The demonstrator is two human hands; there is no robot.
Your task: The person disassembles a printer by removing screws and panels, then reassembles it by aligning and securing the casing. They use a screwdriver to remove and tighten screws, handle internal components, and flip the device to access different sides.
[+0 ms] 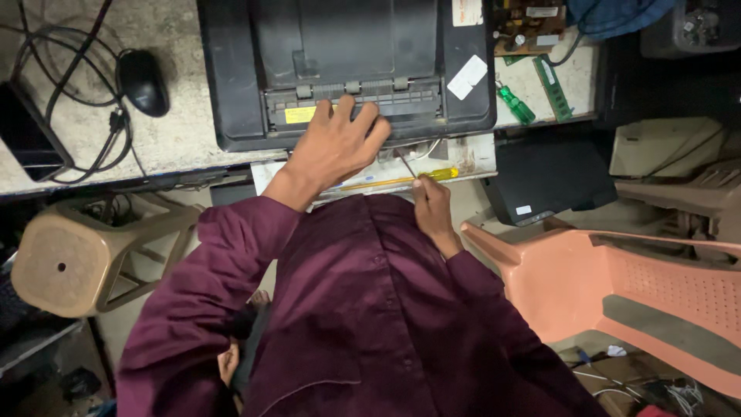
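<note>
A black printer sits on the stone worktop in front of me. My left hand lies flat on the printer's front edge, fingers spread over its grey paper slot. My right hand is lower, at the worktop's edge, pinching a thin metal tool whose tip points up toward the printer's front. A yellow-handled screwdriver lies on the worktop edge right beside that hand. My maroon sleeves and shirt fill the lower middle.
A black mouse and cables lie left of the printer. A green screwdriver, a green memory stick and a circuit board lie to its right. Below are a tan stool, a black box and a pink plastic chair.
</note>
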